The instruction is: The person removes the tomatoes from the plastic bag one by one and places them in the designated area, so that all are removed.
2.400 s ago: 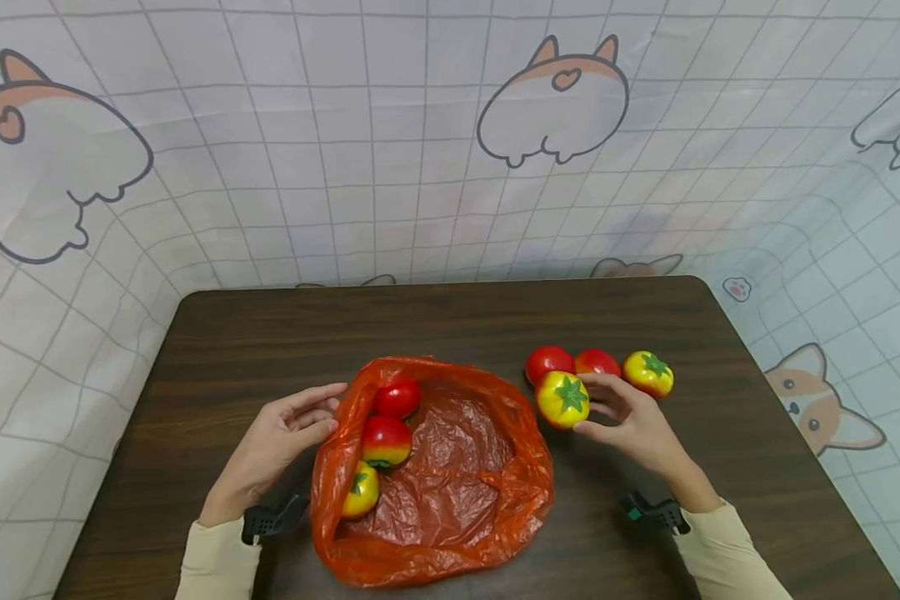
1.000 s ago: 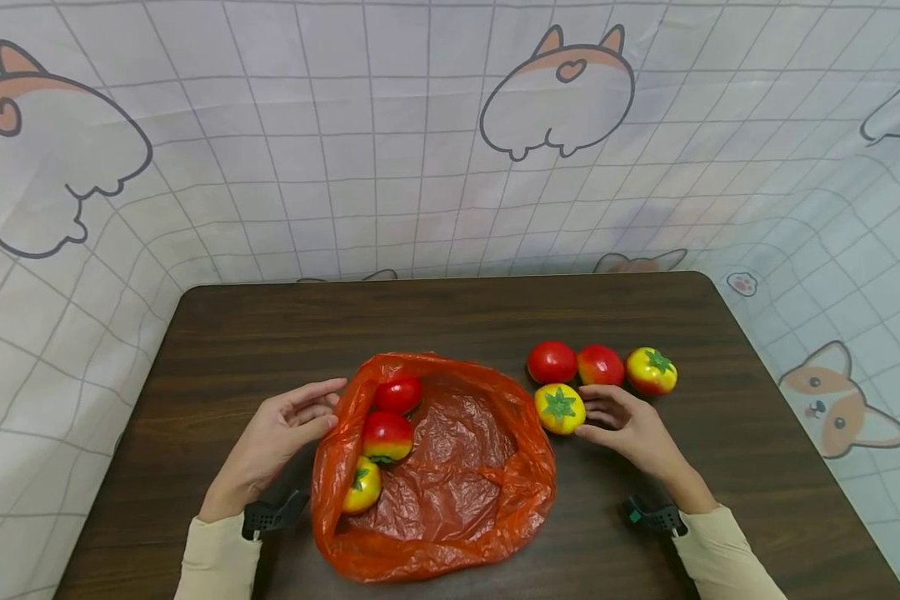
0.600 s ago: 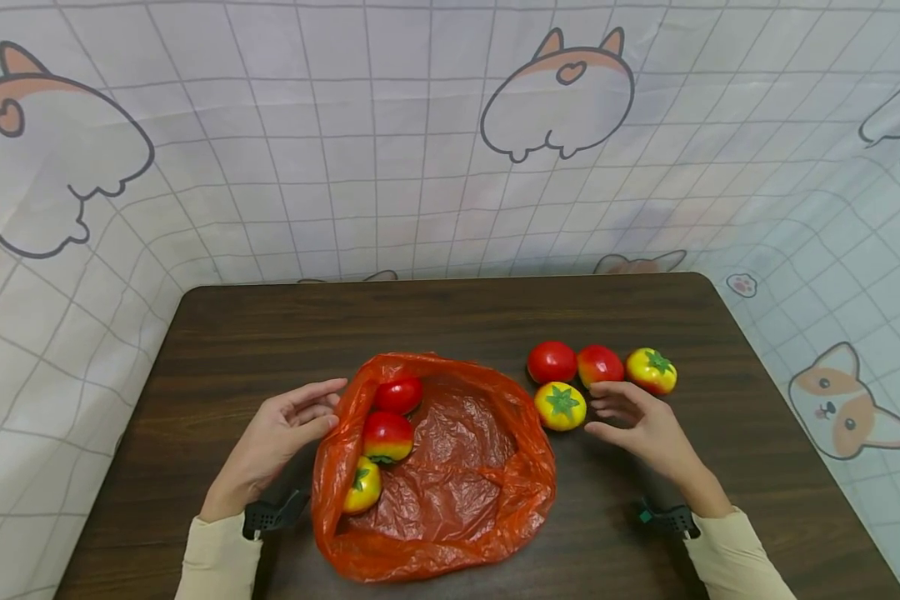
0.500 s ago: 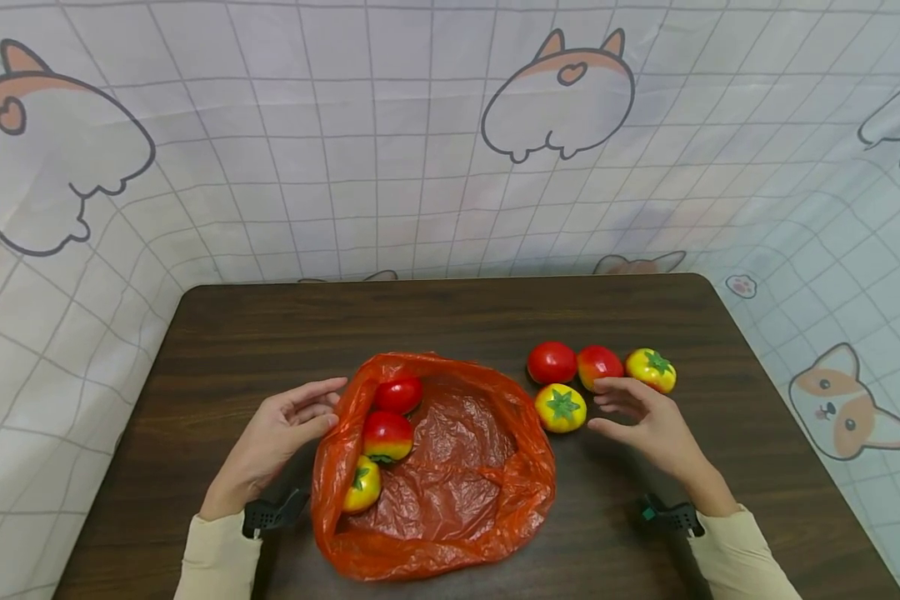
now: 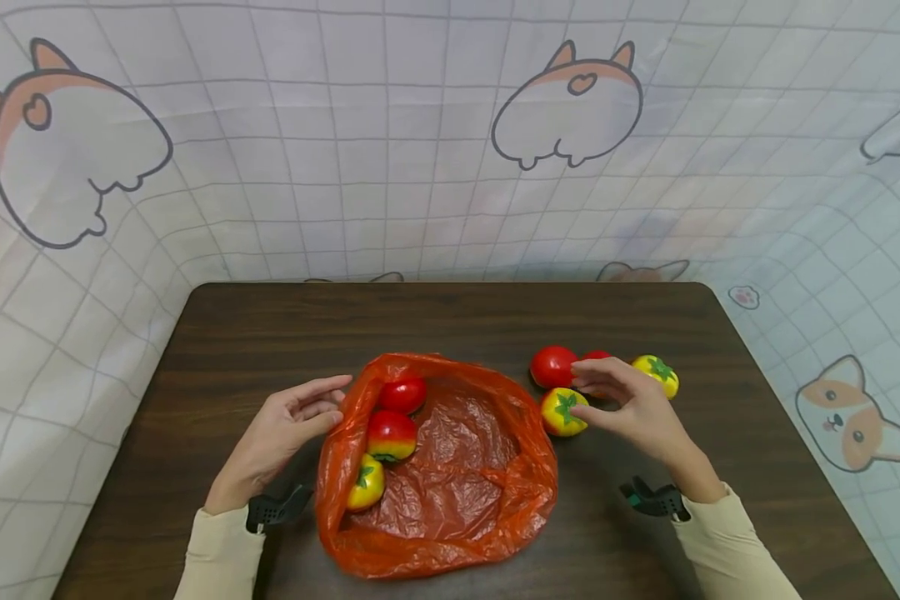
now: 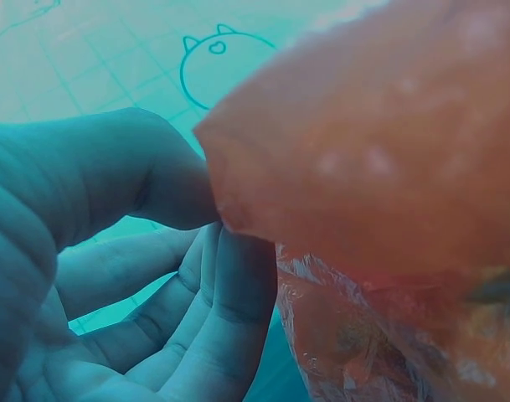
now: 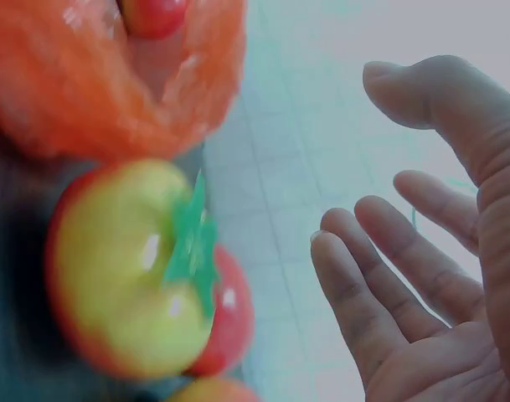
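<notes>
An orange-red plastic bag point(image 5: 450, 550) lies with its mouth wide on the table. My left hand point(image 5: 288, 429) pinches the left part of its rim between thumb and fingers, as the left wrist view shows. Inside, along the left wall, sit a red tomato point(image 5: 403, 395), a red-and-yellow one point(image 5: 391, 435) and a mostly yellow one point(image 5: 367, 483). Just right of the bag a yellow tomato point(image 7: 125, 268) with a green star-shaped calyx rests on the table. My right hand point(image 5: 633, 408) hovers above and right of it, fingers apart and holding nothing.
Behind the right hand stand a red tomato point(image 5: 552, 367), another red one point(image 5: 598, 357) partly hidden by the fingers, and a yellow-red one point(image 5: 656, 375). The dark wooden table point(image 5: 285, 325) ends at a white grid-patterned cloth point(image 5: 390, 183).
The right hand set the yellow tomato down beside the bag and let go of it. It then drew back right and has now risen over the tomatoes. The left hand stayed at the rim.
</notes>
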Available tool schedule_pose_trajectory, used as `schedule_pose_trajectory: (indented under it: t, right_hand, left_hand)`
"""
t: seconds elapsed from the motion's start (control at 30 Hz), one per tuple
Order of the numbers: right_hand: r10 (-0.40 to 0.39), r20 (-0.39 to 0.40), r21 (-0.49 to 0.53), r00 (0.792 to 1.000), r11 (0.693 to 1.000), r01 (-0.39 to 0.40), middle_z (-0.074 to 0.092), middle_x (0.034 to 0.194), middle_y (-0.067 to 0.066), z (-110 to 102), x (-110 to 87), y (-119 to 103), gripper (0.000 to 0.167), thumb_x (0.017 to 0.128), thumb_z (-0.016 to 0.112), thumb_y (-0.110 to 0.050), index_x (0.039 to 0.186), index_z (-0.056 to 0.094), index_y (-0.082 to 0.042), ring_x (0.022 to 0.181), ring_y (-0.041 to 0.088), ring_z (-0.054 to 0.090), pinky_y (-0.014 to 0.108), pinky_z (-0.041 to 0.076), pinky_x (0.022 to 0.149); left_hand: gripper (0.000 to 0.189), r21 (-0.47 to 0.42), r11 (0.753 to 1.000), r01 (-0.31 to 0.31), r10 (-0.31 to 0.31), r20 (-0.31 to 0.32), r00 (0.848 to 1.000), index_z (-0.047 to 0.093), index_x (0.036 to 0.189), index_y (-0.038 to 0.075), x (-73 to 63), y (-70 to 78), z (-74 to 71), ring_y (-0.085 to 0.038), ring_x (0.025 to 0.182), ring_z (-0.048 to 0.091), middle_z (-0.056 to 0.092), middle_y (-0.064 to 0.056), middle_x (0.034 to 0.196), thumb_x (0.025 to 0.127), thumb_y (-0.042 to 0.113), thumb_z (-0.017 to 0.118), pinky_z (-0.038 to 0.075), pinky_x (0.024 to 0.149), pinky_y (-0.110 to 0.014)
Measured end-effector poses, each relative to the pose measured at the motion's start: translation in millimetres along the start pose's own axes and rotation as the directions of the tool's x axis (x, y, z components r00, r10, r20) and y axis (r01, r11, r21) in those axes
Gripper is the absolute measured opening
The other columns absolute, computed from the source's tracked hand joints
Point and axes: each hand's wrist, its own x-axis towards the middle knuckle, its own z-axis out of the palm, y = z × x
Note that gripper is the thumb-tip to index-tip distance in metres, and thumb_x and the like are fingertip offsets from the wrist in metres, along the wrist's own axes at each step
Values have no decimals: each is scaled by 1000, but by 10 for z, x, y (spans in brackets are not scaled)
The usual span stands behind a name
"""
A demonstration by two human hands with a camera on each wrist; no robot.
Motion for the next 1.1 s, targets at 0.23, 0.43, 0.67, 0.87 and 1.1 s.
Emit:
schedule_pose_trajectory:
  t: [0.23, 0.43, 0.67, 0.87, 1.1]
  right_hand:
    - [-83, 72, 97, 994, 992, 75, 69, 123, 10, 218, 157, -140, 53, 80, 84, 3, 129, 64, 0, 110, 5, 71, 23, 60, 95]
    - [-111, 113, 117, 987, 988, 98, 68, 124, 6, 369, 282, -220, 53, 81, 85, 0, 130, 65, -8, 111, 17, 71, 27, 60, 97]
    - [-152, 141, 154, 978, 979, 130, 68, 122, 20, 547, 417, -306, 52, 82, 85, 0, 130, 65, -5, 108, 30, 71, 27, 61, 95]
    - [-177, 179, 188, 968, 972, 143, 67, 124, 20, 744, 527, -392, 52, 83, 84, -3, 131, 64, 0, 108, 27, 70, 34, 62, 96]
    - [-161, 209, 223, 965, 968, 113, 68, 123, 19, 975, 626, -487, 50, 85, 84, -6, 131, 65, -3, 109, 9, 69, 42, 61, 97]
  left_hand:
    - [55, -7, 1000, -13, 13, -7, 1000, 51, 150, 4, -10, 1, -15, -8, 105, 70, 65, 1, 123, 100, 18, 68, 62, 92, -25]
    - [54, -13, 1000, -25, 25, -6, 1000, 51, 150, 5, -5, -11, -22, -9, 105, 70, 66, 1, 122, 101, 18, 68, 61, 92, -25]
    - [55, -37, 998, -43, 43, -3, 999, 49, 151, 0, -6, -11, -31, -7, 104, 70, 66, 1, 120, 101, 15, 68, 61, 92, -24]
    - [59, -29, 999, -27, 27, -20, 999, 48, 151, -1, -18, 10, -37, -9, 105, 70, 65, -1, 122, 99, 18, 70, 61, 93, -25]
    - [57, -25, 999, -21, 20, -33, 999, 52, 149, 4, -34, 10, -51, -11, 106, 70, 65, -4, 124, 98, 20, 72, 61, 94, -25]
